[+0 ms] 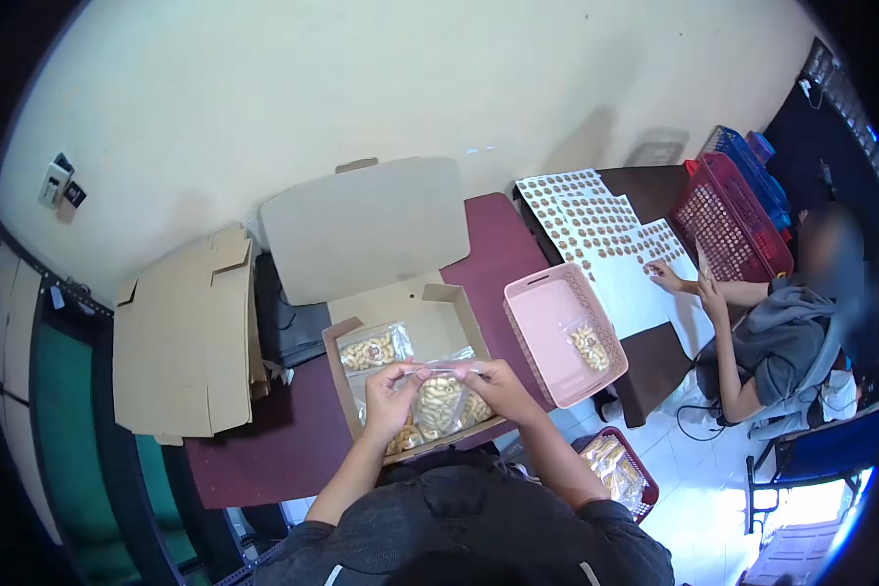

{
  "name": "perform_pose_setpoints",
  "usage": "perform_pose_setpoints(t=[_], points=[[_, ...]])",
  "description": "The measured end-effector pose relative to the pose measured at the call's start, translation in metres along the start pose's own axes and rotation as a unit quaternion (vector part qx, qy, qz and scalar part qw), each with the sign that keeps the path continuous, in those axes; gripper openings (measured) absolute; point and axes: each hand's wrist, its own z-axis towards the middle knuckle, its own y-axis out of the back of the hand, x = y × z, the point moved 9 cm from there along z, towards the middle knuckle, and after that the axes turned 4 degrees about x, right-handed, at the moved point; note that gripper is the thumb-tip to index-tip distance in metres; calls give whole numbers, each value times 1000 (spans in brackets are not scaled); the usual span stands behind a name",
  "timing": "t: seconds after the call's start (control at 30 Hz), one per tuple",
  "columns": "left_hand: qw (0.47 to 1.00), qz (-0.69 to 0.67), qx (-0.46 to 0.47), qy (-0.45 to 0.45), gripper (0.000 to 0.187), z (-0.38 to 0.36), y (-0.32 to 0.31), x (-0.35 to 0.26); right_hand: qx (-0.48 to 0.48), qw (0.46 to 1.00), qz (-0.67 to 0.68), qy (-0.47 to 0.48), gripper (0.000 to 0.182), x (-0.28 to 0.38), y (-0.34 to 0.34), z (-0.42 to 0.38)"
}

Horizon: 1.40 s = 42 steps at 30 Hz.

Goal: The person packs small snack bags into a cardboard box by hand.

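Observation:
My left hand (390, 398) and my right hand (501, 391) pinch the top edge of a clear plastic bag of cashew-like snacks (440, 402), one hand at each end. The bag hangs over an open cardboard box (429, 305). Inside the box, another snack bag (369, 352) with a round label lies at the back left. More snack bags sit below my hands, partly hidden by them. The box's lid (366, 230) stands raised against the wall.
To the right, a pink basket (547, 293) holds one labelled snack bag (589, 347). Folded cardboard boxes (181, 342) stand at the left. A seated person (791, 332) handles sticker sheets (605, 225) beside a red basket (732, 215). Another basket (644, 503) with bags is low down.

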Motion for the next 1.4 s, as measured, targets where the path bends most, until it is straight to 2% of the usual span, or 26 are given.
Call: perform_pose_setpoints(t=[0.03,0.13,0.23,0.37,0.47,0.53,0.57,0.6,0.67,0.7,0.8,0.83,0.87,0.9,0.93,1.0,1.07,1.1,1.13,1.17,1.2,1.23,1.27,1.33,1.37,1.4], points=[[1000,10,-9,1,14,1,3,-1,-26,990,-133,38,26,9,3,1],[1000,4,-11,13,19,0,8,-8,-40,982,-168,80,22,30,-4,2],[995,47,81,33,24,-2,10,-18,11,995,-94,7,21,18,-10,8],[992,19,115,38,25,-4,12,-17,46,997,-62,18,22,14,-13,14],[988,74,137,13,40,-8,7,-19,46,991,-126,-14,23,-5,-4,20],[989,95,95,-60,70,-14,2,-42,-106,993,-8,-40,24,-32,26,24],[975,156,139,-75,90,-17,-3,-37,-101,984,60,-130,27,-51,32,24],[975,157,137,-74,90,-18,-5,-39,-99,985,60,-131,27,-58,35,26],[939,282,180,-77,83,-21,-24,-39,-143,965,192,-107,33,-78,44,32],[932,323,148,-73,73,-20,-21,-33,-140,965,195,-105,37,-78,45,33],[952,278,120,-42,61,-11,-7,-2,-141,951,248,-122,35,-85,47,40],[967,236,83,-36,48,-7,4,14,-139,951,248,-120,35,-92,48,44],[967,239,81,-38,48,-3,8,29,-146,957,227,-109,34,-101,52,49],[996,79,36,10,45,3,22,49,-153,962,205,-97,34,-108,56,54],[995,-83,-10,57,42,9,32,68,-151,962,206,-94,34,-114,58,60],[999,-30,-8,39,41,26,42,87,-107,991,45,-62,37,-115,60,70],[994,54,-9,93,50,42,51,118,-123,989,24,-84,39,-124,63,82],[976,208,-34,53,59,44,50,94,-141,984,1,-109,41,-131,67,87],[976,210,-34,50,59,46,51,95,-141,984,2,-105,41,-145,69,93],[957,283,-64,12,62,48,55,85,-155,970,-176,-62,44,-145,73,99],[930,354,-92,-28,65,50,58,72,-167,923,-347,-17,48,-129,69,101],[928,357,-107,-30,61,50,64,66,-153,900,-405,-49,57,-134,65,101],[926,360,-104,-33,61,50,69,62,-157,901,-402,-47,57,-136,60,102],[897,424,-121,-15,56,45,84,50,-146,862,-483,-42,59,-134,45,103],[884,439,-156,-42,50,43,98,56,-121,832,-542,-17,58,-141,35,108],[883,441,-154,-39,50,42,104,57,-120,833,-540,-19,58,-137,31,108]])
